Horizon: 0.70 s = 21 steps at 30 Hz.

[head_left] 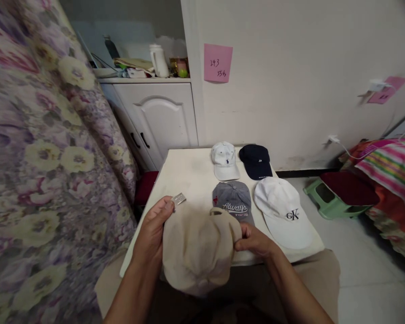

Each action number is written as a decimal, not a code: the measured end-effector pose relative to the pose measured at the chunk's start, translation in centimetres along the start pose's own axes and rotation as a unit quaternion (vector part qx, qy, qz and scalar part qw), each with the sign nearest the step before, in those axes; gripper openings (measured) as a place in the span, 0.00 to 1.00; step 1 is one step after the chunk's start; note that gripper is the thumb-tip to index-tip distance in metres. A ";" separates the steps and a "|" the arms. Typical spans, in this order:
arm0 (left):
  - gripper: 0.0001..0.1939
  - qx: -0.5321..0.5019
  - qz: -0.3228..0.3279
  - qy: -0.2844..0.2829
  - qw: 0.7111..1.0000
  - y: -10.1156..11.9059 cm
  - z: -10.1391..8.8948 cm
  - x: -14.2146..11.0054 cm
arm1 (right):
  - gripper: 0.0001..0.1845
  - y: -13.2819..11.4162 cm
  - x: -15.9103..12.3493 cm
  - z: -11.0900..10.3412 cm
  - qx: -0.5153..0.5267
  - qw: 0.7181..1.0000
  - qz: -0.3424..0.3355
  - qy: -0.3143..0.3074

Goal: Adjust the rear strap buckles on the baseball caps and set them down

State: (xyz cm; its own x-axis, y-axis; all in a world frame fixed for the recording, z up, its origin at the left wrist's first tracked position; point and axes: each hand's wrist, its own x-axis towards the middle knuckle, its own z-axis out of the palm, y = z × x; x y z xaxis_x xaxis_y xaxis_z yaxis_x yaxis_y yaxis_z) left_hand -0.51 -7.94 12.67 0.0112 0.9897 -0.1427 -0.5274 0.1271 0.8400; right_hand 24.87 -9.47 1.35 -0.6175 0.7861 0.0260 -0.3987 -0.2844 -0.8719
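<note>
I hold a beige cap [195, 247] over the near edge of a small white table [185, 173]. My left hand [153, 234] grips its left side, with the strap's metal buckle [179, 198] sticking out above the fingers. My right hand [254, 240] pinches the cap's right side, fingers closed on the fabric. Just behind the beige cap lies a grey cap [234, 202] with white lettering. Beside it rests a white cap [283, 211] with a dark logo. Farther back sit a small white cap [224, 159] and a navy cap [256, 161].
A floral bedspread [43, 157] fills the left side. A white cabinet [155, 117] with clutter on top stands behind the table. A green stool [327, 198] with a dark red cushion and a striped blanket [391, 166] are on the right. Pink notes hang on the wall [290, 67].
</note>
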 end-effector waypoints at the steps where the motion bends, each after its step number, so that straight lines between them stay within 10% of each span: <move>1: 0.14 -0.004 0.002 0.008 1.000 0.0 -0.1 0.4 | 0.20 0.2 0.1 0.0 -0.006 1.000 -0.002 0.003; 10: 0.12 -0.031 -0.030 0.014 0.999 0.2 -2.5 3.5 | 0.24 0.1 1.7 2.3 0.183 0.959 -0.119 0.180; 21: 0.08 -0.192 -0.167 -0.150 0.955 -8.7 -8.7 -0.5 | 0.11 -0.8 3.2 1.8 0.362 0.874 -0.144 0.290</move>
State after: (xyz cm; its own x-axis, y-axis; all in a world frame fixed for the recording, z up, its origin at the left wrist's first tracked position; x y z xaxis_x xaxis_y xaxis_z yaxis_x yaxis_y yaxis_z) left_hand -3.36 -10.08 0.88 0.4464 0.8795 -0.1648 -0.7238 0.4632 0.5115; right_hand 21.98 -7.70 2.96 -0.0570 0.9685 -0.2423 -0.9355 -0.1366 -0.3259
